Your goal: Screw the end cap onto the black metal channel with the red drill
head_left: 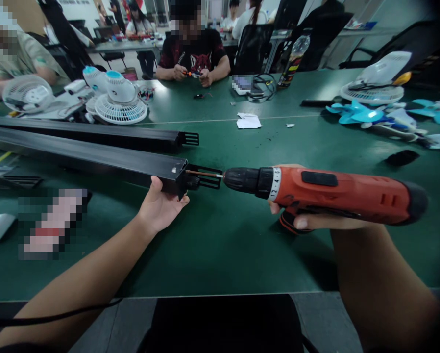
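My right hand (315, 221) grips a red and black cordless drill (347, 193) by its handle, the chuck pointing left. From the chuck a long thin screwdriver bit (205, 173) reaches to the end of a long black rectangular bar (132, 159). Whether the tip sits in a screw I cannot tell. My left hand (164, 208) is wrapped round the bar's underside near that end, thumb on the near side. A slotted black bracket (208, 177) and a small dark knob (193, 183) stick out from the bar's end.
Behind lies a second black bar (150, 135). White fan parts (120, 105) stand at the back left, blue fan blades (355, 113) at the right. A phone (54, 223) lies left on the green table (242, 255). Across it, a person (194, 56) handles small parts.
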`<state>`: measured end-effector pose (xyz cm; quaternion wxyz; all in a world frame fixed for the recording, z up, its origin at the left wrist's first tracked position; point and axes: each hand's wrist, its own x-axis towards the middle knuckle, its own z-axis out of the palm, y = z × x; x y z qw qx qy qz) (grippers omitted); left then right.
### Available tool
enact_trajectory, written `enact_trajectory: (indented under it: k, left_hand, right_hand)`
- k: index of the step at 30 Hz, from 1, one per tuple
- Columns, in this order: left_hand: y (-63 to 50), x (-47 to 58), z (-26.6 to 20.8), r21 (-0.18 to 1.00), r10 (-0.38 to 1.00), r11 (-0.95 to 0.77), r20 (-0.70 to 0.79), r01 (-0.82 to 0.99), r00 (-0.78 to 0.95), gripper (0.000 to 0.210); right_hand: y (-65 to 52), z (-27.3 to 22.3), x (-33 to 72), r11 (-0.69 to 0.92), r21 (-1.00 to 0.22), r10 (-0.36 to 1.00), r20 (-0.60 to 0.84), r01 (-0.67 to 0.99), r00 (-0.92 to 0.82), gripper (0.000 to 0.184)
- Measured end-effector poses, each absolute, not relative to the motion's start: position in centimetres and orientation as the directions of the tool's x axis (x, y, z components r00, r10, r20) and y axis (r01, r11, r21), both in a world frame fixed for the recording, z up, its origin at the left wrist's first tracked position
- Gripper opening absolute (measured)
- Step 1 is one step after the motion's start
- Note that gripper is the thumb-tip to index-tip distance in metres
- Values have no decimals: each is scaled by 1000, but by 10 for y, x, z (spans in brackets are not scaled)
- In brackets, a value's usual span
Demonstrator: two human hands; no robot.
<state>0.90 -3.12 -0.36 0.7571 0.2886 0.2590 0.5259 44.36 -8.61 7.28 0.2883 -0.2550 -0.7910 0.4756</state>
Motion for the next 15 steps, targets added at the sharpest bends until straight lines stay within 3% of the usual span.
enact_trajectory:
  k: [7, 15]
  left_hand:
    - [-29, 10, -3, 713, 943, 282, -81, -642, 323, 62]
    - [-30, 9, -5, 729, 945, 269, -72, -630, 320, 60]
  right_hand:
    - [-84, 70, 443, 470, -875, 657, 259, 117, -708, 37]
    - [-86, 77, 442, 407, -901, 695, 198, 151, -691, 29]
